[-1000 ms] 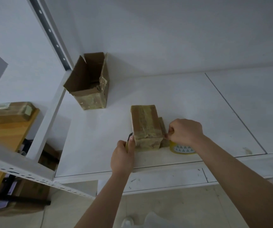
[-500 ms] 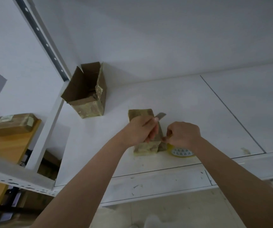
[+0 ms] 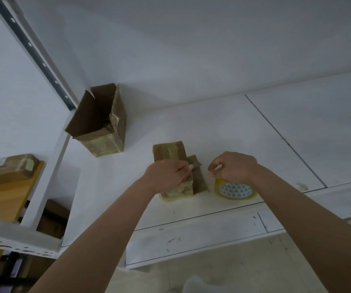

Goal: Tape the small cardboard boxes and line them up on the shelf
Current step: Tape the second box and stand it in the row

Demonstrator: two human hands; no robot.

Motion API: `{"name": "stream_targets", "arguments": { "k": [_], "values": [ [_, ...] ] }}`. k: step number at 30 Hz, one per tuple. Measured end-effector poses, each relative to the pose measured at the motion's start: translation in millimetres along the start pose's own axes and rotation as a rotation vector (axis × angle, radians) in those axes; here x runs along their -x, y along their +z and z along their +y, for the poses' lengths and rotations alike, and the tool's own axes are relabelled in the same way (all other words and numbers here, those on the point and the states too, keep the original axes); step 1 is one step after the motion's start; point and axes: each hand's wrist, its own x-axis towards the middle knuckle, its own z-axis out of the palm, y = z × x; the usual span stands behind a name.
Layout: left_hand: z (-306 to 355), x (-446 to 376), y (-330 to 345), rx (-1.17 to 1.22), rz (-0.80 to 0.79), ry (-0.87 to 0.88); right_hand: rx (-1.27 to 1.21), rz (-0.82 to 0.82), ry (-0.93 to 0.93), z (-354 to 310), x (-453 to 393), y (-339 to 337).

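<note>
A small brown cardboard box wrapped in glossy tape (image 3: 171, 166) lies near the front edge of the white shelf (image 3: 223, 127). The left hand (image 3: 167, 176) rests on it, fingers clasping a small blade (image 3: 196, 165). Just right, the right hand (image 3: 234, 167) pinches the tape end above the yellowish tape roll (image 3: 234, 191). An open-topped cardboard box (image 3: 99, 121) stands far left.
</note>
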Motion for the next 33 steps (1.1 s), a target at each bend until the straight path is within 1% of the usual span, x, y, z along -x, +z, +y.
{"name": "stream_targets", "arguments": {
  "k": [3,6,10,16,23,27,29,31,32,33],
  "values": [
    [17,-4,-7,-0.176,-0.082,0.015,-0.037,0.037,-0.003,0,3,1],
    [34,-15,-8,-0.336,-0.156,-0.033,-0.106,0.063,0.007,4,9,1],
    [45,-23,-7,-0.417,-0.225,-0.095,-0.098,0.113,0.035,2,14,6],
    [49,-25,-1,-0.554,-0.208,-0.108,-0.118,0.144,0.064,-3,20,10],
    [49,-22,2,-0.569,-0.184,-0.116,-0.137,0.208,0.099,-6,22,17],
    [51,-21,2,-0.518,-0.166,-0.138,-0.172,0.303,0.095,1,28,19],
    [48,-18,-3,-0.383,-0.176,-0.155,-0.188,0.306,0.109,11,32,18],
    [36,-13,-9,-0.151,-0.185,-0.163,-0.222,0.303,0.14,22,35,17],
    [30,-10,-10,-0.025,-0.153,-0.178,-0.243,0.306,0.156,26,36,17],
    [26,-9,-10,0.051,-0.107,-0.193,-0.257,0.312,0.165,28,37,17]
  ]
}}
